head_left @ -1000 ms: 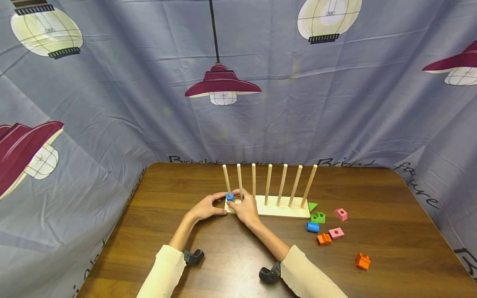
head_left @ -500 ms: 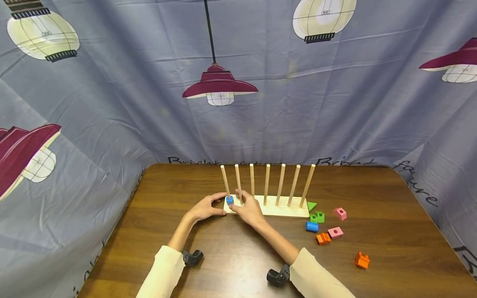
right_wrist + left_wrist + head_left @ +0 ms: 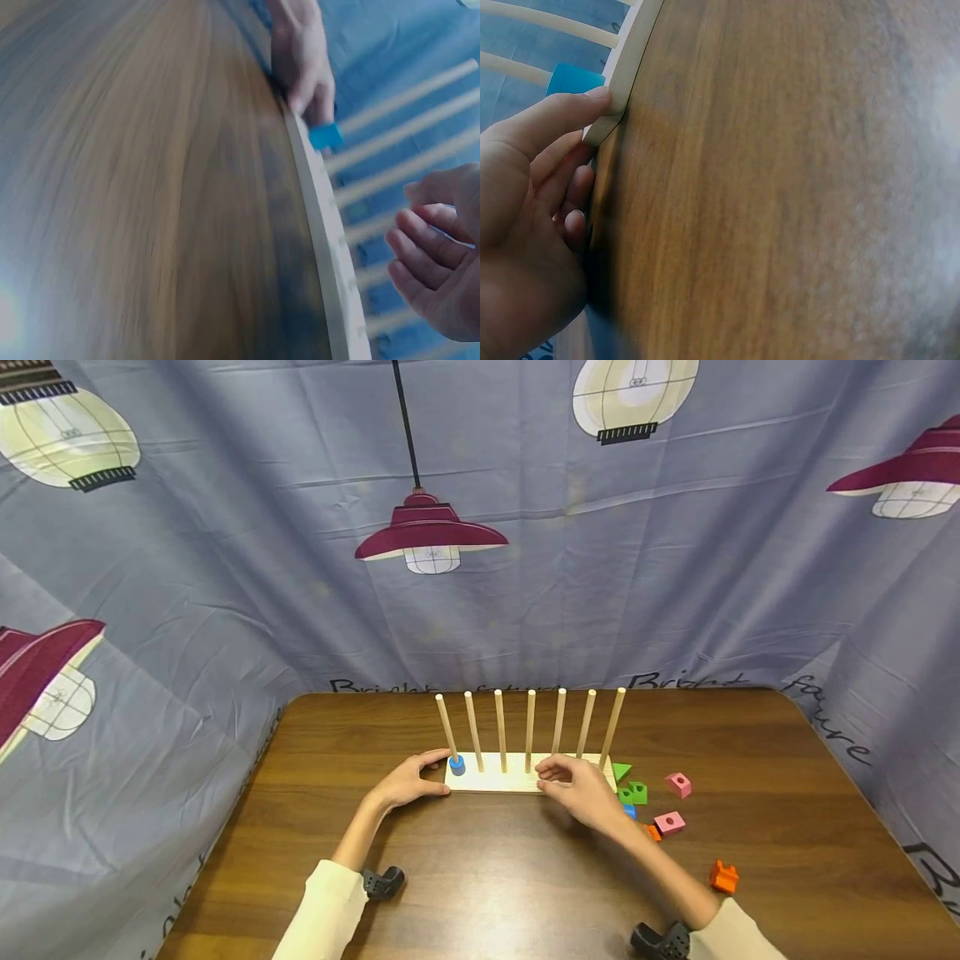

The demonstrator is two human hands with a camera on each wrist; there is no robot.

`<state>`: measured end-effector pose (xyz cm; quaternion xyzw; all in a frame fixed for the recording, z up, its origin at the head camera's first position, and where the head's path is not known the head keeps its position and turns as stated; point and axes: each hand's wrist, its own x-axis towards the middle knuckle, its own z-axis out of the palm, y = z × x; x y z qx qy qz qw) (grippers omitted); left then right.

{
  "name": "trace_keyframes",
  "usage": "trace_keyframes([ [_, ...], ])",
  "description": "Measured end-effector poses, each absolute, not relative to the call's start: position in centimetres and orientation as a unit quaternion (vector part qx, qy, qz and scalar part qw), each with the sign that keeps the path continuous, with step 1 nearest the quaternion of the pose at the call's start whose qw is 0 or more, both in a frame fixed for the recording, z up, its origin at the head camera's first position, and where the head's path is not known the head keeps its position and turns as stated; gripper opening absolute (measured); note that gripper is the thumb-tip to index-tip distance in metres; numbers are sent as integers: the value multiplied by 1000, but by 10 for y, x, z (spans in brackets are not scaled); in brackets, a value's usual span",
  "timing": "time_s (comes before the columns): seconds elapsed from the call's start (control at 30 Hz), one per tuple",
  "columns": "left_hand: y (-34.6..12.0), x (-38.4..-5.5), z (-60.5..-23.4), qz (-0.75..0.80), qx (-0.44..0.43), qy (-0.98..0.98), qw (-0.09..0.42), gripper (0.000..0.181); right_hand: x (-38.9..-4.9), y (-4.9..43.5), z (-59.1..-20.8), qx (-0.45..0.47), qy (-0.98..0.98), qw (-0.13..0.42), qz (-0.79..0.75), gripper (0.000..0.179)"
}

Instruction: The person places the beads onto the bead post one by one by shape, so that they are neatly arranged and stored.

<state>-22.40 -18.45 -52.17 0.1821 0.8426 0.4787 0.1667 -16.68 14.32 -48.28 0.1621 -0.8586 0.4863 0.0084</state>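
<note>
A pale wooden pegboard (image 3: 498,782) with several upright dowels stands on the table. Around the foot of its leftmost dowel sits a blue cylinder block (image 3: 457,767), resting low at the base. My left hand (image 3: 407,781) grips the board's left end, its thumb (image 3: 592,101) on the front edge and other fingers behind the corner. Over the right half of the board is my right hand (image 3: 581,791), fingers loosely bent and nothing held in them. The right wrist view shows this hand (image 3: 442,251) beside the dowels. It hides the feet of some dowels in the head view.
Right of the board lie green blocks (image 3: 637,792), pink blocks (image 3: 670,823) and an orange block (image 3: 724,877). Another blue block (image 3: 629,811) and a second orange block (image 3: 653,833) are partly covered by my right forearm. A patterned curtain (image 3: 480,610) hangs behind the table.
My right hand has let go of the blue cylinder block and moved right along the board. The block has slid down to the dowel's base. My left hand stays at the board's left end.
</note>
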Motion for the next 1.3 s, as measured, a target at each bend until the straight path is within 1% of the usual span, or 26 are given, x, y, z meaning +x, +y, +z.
trace_keyframes([
  [0.13,-185,-224,-522,475,184,845,163,71,-156,177,-482,153,-885,47,438,15],
  [0.23,-185,-224,-521,473,182,847,161,71,-146,198,-481,130,-902,73,404,18],
  [0.37,-185,-224,-521,472,182,847,163,71,-135,217,-481,101,-925,85,357,23],
  [0.63,-186,-225,-520,463,186,852,159,71,-131,235,-486,116,-946,65,295,24],
  [0.93,-186,-226,-523,463,184,852,164,71,-132,236,-495,116,-949,7,293,22],
  [1.17,-186,-225,-521,465,184,850,165,72,-129,228,-496,119,-956,-10,266,24],
  [1.3,-185,-225,-521,464,181,851,164,72,-129,222,-494,116,-960,3,257,23],
])
